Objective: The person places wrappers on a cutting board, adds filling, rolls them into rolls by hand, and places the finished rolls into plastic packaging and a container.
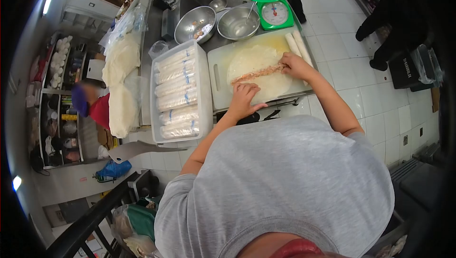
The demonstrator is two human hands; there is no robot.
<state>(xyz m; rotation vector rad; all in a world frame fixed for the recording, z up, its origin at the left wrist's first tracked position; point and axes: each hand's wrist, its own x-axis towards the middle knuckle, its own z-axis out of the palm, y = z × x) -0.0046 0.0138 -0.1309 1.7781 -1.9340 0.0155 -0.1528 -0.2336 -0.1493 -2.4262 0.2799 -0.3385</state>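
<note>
A thin round wrapper [266, 87] lies flat on the cutting board [219, 97]. Across its middle runs a narrow strip of pinkish chopped filling [259, 73]. At the strip's left end, my left hand [244, 100] rests on the wrapper with its fingers out and thumb spread. My right hand [295, 65] has its fingers bent together around the right end of the filling. Just beyond that hand, pale finished rolls [295, 46] lie side by side along the board's right edge.
Left of the board stands a plastic bin [205, 91] of wrapped rolls. Behind are a metal bowl [195, 24] with filling remnants, another bowl [238, 23] with a utensil, and a green scale [275, 14]. A stack of wrappers [124, 82] and a person in red [100, 110] are farther left.
</note>
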